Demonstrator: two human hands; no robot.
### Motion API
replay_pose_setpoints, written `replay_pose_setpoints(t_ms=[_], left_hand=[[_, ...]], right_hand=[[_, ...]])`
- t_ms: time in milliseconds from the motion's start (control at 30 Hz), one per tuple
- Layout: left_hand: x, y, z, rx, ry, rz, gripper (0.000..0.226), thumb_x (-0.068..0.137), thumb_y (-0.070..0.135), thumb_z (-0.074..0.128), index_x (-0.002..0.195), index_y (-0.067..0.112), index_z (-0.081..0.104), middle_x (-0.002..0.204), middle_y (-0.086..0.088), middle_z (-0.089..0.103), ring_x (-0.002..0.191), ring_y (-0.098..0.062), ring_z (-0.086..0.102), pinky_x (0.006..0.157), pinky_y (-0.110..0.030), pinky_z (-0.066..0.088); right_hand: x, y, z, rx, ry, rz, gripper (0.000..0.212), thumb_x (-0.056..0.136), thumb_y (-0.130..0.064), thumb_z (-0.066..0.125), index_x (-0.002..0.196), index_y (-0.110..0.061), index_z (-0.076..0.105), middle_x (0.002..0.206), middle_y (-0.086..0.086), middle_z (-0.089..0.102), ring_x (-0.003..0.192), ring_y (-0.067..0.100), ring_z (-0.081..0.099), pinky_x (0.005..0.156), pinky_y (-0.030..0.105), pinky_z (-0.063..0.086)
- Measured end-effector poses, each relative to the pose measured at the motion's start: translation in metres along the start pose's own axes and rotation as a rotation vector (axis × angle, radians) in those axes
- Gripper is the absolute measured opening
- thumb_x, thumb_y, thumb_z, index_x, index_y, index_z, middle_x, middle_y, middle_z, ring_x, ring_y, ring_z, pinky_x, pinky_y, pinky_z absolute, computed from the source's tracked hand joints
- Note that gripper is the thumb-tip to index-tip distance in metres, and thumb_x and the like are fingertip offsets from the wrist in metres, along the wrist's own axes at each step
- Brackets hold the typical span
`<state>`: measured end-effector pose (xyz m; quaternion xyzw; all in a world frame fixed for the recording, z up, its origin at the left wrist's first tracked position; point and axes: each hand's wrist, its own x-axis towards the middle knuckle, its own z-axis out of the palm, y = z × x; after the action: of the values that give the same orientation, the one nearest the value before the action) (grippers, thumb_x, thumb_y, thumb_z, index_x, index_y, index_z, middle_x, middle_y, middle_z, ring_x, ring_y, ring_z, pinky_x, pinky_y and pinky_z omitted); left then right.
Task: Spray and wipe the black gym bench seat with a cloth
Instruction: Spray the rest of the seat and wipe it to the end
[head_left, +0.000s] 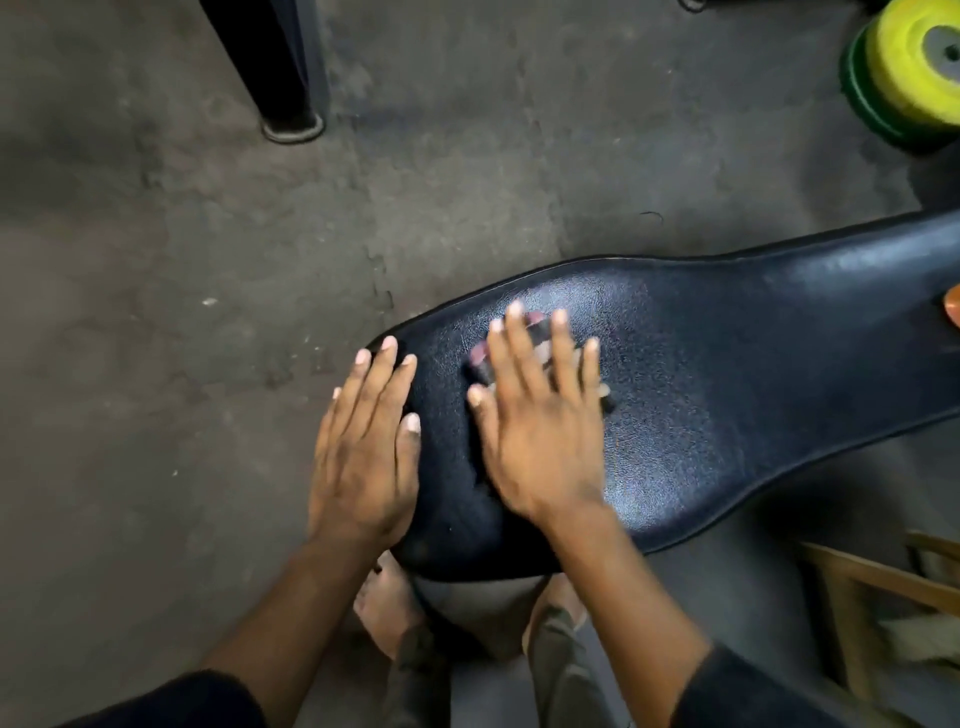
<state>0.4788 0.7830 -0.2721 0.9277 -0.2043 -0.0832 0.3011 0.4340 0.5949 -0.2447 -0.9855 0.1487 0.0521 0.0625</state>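
The black gym bench seat (727, 374) runs from the lower middle toward the right edge, and its textured surface shines. My right hand (540, 415) lies flat on it with fingers spread, pressing a small dark cloth (535, 338) that shows only between and beyond the fingers. My left hand (363, 457) rests flat on the seat's near left edge, fingers together and nothing in it. No spray bottle is clearly in view.
Grey concrete floor surrounds the bench. A black post base (291, 119) stands at the upper left. Yellow and green weight plates (909, 78) lie at the top right. An orange object (953, 312) peeks in at the right edge, and a wooden frame (872, 613) sits lower right.
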Motion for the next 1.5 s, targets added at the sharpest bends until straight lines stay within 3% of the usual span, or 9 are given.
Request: replay_pose_setpoints(t_ms=[133, 233, 433, 700, 800, 967, 1100, 1367, 1500], left_hand=[[-0.001, -0.002, -0.001, -0.003, 0.008, 0.013, 0.058, 0.11, 0.029, 0.034, 0.168, 0.025, 0.032, 0.179, 0.011, 0.019, 0.167, -0.014, 0.012, 0.13, -0.058, 0.028], [0.0, 0.0, 0.001, 0.003, 0.006, 0.011, 0.058, 0.11, 0.028, 0.035, 0.168, 0.025, 0.032, 0.179, 0.012, 0.019, 0.167, -0.014, 0.012, 0.129, -0.058, 0.028], [-0.002, 0.0, 0.002, 0.034, 0.023, -0.003, 0.058, 0.109, 0.029, 0.035, 0.168, 0.028, 0.031, 0.179, 0.014, 0.019, 0.167, -0.011, 0.011, 0.131, -0.055, 0.023], [-0.003, 0.002, -0.001, 0.101, 0.015, 0.003, 0.059, 0.11, 0.032, 0.032, 0.169, 0.028, 0.028, 0.179, 0.014, 0.015, 0.167, -0.011, 0.01, 0.132, -0.055, 0.023], [-0.003, 0.004, -0.001, 0.1, 0.018, -0.004, 0.059, 0.11, 0.033, 0.031, 0.169, 0.03, 0.027, 0.179, 0.016, 0.014, 0.167, -0.009, 0.009, 0.133, -0.053, 0.02], [-0.002, 0.001, 0.001, 0.074, 0.01, -0.016, 0.06, 0.109, 0.032, 0.033, 0.168, 0.032, 0.028, 0.179, 0.018, 0.014, 0.166, -0.007, 0.007, 0.133, -0.051, 0.016], [-0.003, 0.003, 0.002, 0.09, 0.014, -0.029, 0.06, 0.108, 0.034, 0.033, 0.168, 0.032, 0.028, 0.179, 0.017, 0.015, 0.166, -0.006, 0.007, 0.133, -0.051, 0.017], [-0.002, 0.006, -0.004, 0.085, -0.01, -0.031, 0.061, 0.107, 0.03, 0.033, 0.168, 0.029, 0.03, 0.179, 0.015, 0.016, 0.166, -0.009, 0.009, 0.132, -0.054, 0.021], [-0.002, 0.007, -0.005, 0.07, -0.029, -0.047, 0.061, 0.107, 0.029, 0.034, 0.168, 0.029, 0.03, 0.179, 0.016, 0.016, 0.166, -0.008, 0.007, 0.133, -0.053, 0.02]], right_hand=[[-0.096, 0.007, 0.007, -0.017, -0.072, -0.159, 0.071, 0.111, -0.051, 0.041, 0.173, -0.019, 0.029, 0.185, 0.001, 0.01, 0.17, 0.04, 0.011, 0.131, 0.066, 0.022], [-0.122, 0.05, 0.0, -0.063, -0.08, -0.099, 0.068, 0.108, -0.051, 0.042, 0.169, -0.02, 0.041, 0.183, -0.001, 0.022, 0.168, 0.04, 0.023, 0.127, 0.068, 0.033], [-0.017, 0.028, -0.006, 0.009, -0.028, 0.285, 0.071, 0.112, -0.056, 0.023, 0.175, -0.021, 0.022, 0.185, 0.001, 0.009, 0.171, 0.038, 0.002, 0.136, 0.064, 0.008], [-0.101, -0.011, 0.014, -0.018, -0.081, -0.12, 0.074, 0.11, -0.051, 0.041, 0.174, -0.017, 0.025, 0.186, 0.002, 0.007, 0.171, 0.04, 0.006, 0.133, 0.065, 0.018], [-0.114, 0.022, 0.006, -0.054, -0.091, -0.089, 0.071, 0.108, -0.051, 0.041, 0.172, -0.019, 0.033, 0.185, 0.0, 0.015, 0.17, 0.038, 0.015, 0.13, 0.066, 0.025], [-0.007, 0.032, -0.003, 0.004, -0.05, 0.219, 0.072, 0.112, -0.055, 0.019, 0.175, -0.019, 0.022, 0.185, 0.001, 0.01, 0.171, 0.04, 0.003, 0.136, 0.065, 0.006], [0.042, -0.013, -0.002, -0.006, -0.047, 0.014, 0.07, 0.114, -0.053, 0.02, 0.175, -0.019, 0.019, 0.186, 0.001, 0.007, 0.17, 0.043, 0.0, 0.136, 0.066, 0.004], [-0.135, -0.005, 0.016, -0.093, -0.064, -0.298, 0.073, 0.103, -0.047, 0.054, 0.169, -0.02, 0.039, 0.182, 0.003, 0.025, 0.168, 0.041, 0.019, 0.129, 0.065, 0.025], [-0.14, 0.057, 0.004, -0.102, -0.047, -0.118, 0.07, 0.103, -0.045, 0.047, 0.168, -0.018, 0.043, 0.18, 0.001, 0.028, 0.168, 0.039, 0.022, 0.13, 0.063, 0.024]])
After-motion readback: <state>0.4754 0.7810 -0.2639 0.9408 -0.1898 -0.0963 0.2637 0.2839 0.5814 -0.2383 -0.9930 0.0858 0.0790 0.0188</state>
